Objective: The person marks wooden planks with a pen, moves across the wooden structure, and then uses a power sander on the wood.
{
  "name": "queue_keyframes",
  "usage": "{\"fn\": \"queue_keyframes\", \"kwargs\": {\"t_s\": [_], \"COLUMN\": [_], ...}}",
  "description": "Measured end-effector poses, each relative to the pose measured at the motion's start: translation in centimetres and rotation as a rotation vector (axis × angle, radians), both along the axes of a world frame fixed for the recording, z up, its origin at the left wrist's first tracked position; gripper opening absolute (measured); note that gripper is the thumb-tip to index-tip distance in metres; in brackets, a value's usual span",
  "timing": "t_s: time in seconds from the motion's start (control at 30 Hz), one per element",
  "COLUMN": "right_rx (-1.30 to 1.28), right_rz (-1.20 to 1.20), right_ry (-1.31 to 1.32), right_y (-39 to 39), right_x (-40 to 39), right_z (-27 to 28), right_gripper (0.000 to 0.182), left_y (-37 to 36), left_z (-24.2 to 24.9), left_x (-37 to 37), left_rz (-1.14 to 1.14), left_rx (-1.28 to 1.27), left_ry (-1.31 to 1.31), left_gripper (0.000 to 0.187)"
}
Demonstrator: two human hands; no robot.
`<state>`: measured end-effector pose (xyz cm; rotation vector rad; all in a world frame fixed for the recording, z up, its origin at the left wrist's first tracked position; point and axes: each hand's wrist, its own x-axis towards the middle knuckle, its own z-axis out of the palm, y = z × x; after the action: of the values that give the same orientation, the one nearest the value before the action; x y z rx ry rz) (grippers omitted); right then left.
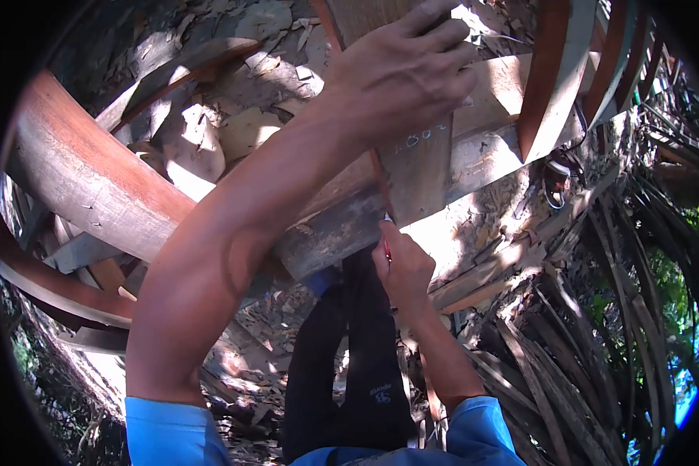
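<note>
My left hand (412,66) reaches across the top of a flat wooden board (415,175), with its fingers bent over and pressed together near the board's far part. What those fingers hold, if anything, is hidden. Pale handwritten marks show on the board below the wrist. At the board's near end, my right hand (406,268) is closed round a red pen-like tool (387,247), its tip close to the board's corner. Under the board runs a thick wooden beam (334,233), slanting from lower left to upper right.
A large curved wooden piece (93,175) lies at the left. Several curved slats (551,78) stand at the upper right. Dry fronds and sticks (567,365) are piled at the lower right. Dry leaves (194,144) cover the ground. My legs (377,349) are below the beam.
</note>
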<state>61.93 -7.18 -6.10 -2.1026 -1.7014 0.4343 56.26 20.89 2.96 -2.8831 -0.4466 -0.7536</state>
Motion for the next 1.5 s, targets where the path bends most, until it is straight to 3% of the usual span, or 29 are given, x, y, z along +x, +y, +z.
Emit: {"fn": "queue_keyframes", "kwargs": {"t_s": [0.23,0.33,0.43,0.57,0.67,0.87,1.0,1.1,1.17,1.23,1.37,1.5], "right_rx": [-0.186,-0.256,-0.214,-0.248,-0.405,-0.234,-0.458,-0.271,-0.298,-0.323,-0.647,-0.524], "right_rz": [-0.005,-0.052,-0.02,0.016,-0.084,0.026,-0.062,0.051,0.08,0.094,0.073,-0.048], "right_ry": [-0.09,-0.07,-0.069,-0.048,-0.033,-0.007,0.017,0.051,0.02,0.027,0.047,0.258], "right_y": [0.7,0.1,0.2,0.9,-0.7,2.9,1.1,1.8,2.4,2.4,-0.5,-1.9], "right_x": [-0.5,-1.0,-0.7,0.0,-0.1,-0.1,0.1,0.0,0.2,0.7,3.9,9.5], "right_z": [1.3,2.6,2.7,2.3,3.5,2.3,3.9,3.9,3.0,2.6,5.3,6.4], "right_gripper": [0.039,0.04,0.04,0.035,0.031,0.031,0.029,0.028,0.032,0.035,0.036,0.035], "left_y": [0.1,-0.3,-0.5,-0.7,-0.9,-0.2,-0.1,0.4,-0.1,0.0,-0.1,-0.4], "left_z": [-1.0,-1.4,-1.2,-0.9,-0.7,-0.5,-0.1,-0.3,-0.8,-0.6,-0.3,0.4], "left_x": [0.3,0.3,0.4,0.2,0.1,0.3,0.1,0.2,0.4,0.5,0.5,0.5], "left_rz": [0.047,0.066,0.083,0.077,0.085,0.021,0.026,0.043,0.039,0.034,0.029,0.077], "left_rx": [0.074,0.103,0.067,0.055,0.034,0.035,0.042,0.063,0.046,0.032,0.051,0.019], "left_ry": [0.07,-0.122,-0.127,-0.034,-0.023,-0.03,-0.024,-0.049,-0.077,-0.044,-0.068,0.1], "left_gripper": [0.019,0.012,0.012,0.012,0.012,0.019,0.02,0.022,0.023,0.023,0.024,0.024]}}
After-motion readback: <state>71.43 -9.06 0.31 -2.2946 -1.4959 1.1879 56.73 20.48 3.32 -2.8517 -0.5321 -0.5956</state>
